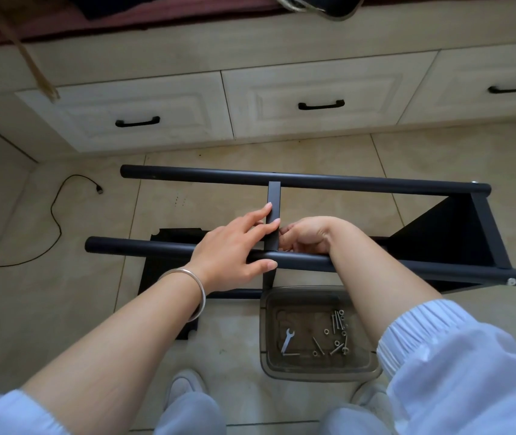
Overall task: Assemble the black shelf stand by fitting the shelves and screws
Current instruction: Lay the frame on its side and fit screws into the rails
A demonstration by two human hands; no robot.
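Shelf edge, a narrow black metal shelf panel (274, 211) seen end-on, stands crosswise between two long black round metal tubes of the stand; its long axis runs from the far tube (344, 181) to the near tube (143, 248), square to both. The stand lies on its side on the beige tiled floor (438, 158), with another black shelf (451, 233) already fixed at its right end. The left hand (234, 249) presses straight fingers against the panel's left face, thumb under the near tube. The right hand (305, 235), nearer the joint, curls its fingers at the panel's lower right; what they pinch cannot be told. Close below, a translucent grey plastic tray (319, 372) holds silver screws (338, 320) and a small spanner (287, 340).
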